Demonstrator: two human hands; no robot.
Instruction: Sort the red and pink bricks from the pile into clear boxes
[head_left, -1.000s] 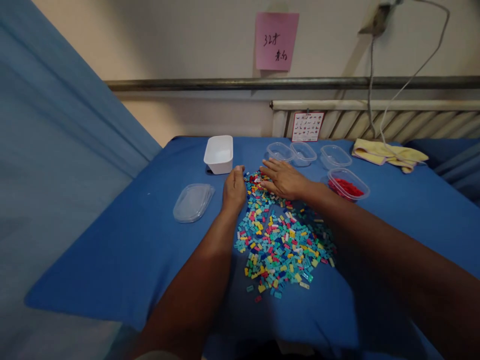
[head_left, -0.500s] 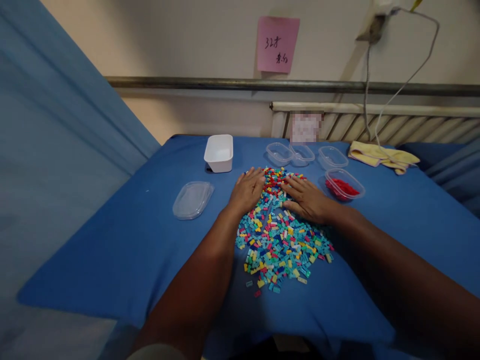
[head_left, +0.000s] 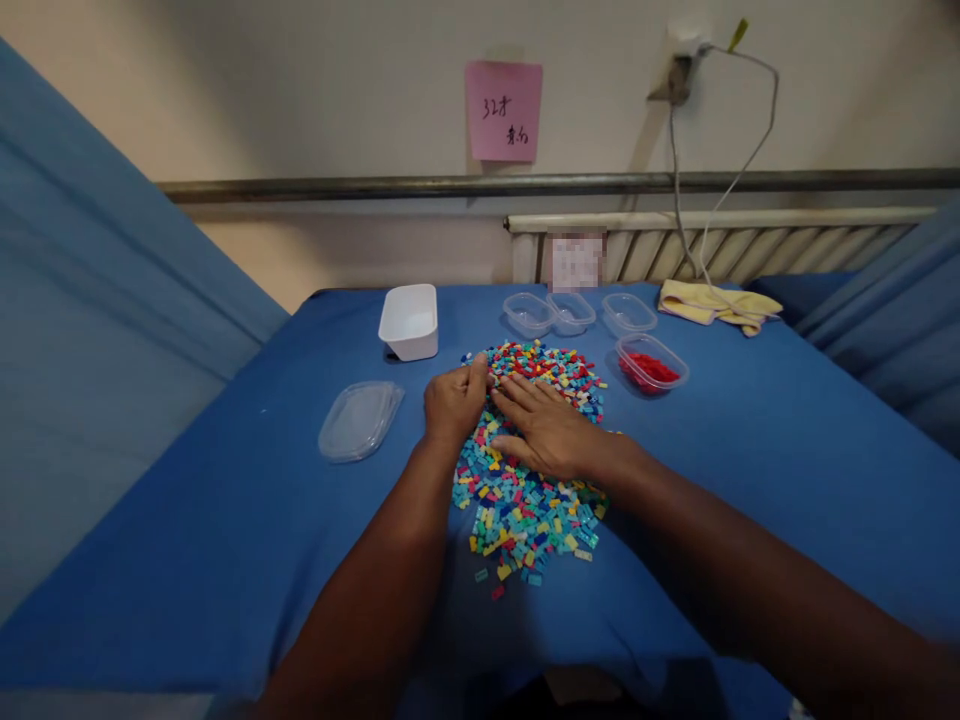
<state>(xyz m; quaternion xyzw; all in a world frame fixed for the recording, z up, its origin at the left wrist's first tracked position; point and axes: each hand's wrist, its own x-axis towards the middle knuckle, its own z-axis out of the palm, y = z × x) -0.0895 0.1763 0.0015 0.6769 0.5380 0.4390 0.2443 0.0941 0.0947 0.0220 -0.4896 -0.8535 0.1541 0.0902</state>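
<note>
- Multicoloured small blocks [head_left: 525, 515] lie in a loose pile on the blue-covered tabletop [head_left: 225, 510], between and around the hands, spreading towards the person.
- Left hand [head_left: 454, 402]: at the pile's left edge, turned on its side, with the forearm reaching forward and slightly right. Its fingers are curled in and the thumb points away from the person; whether they pinch a block cannot be told.
- Right hand [head_left: 546, 428]: palm down over the middle of the pile, with the forearm slanting in from the lower right. Its fingers are extended, slightly spread and aimed forward and left, close to the left hand; the thumb stands apart from them, nearer the person.
- Red pieces [head_left: 651, 370] sit in a clear tub [head_left: 681, 373] right of the pile.
- Three other clear containers stand beyond the pile, near a folded yellow cloth [head_left: 697, 303].
- White box [head_left: 411, 322]: beyond the left hand and to its left, with clear lids [head_left: 360, 422] lying flat nearer the person.
</note>
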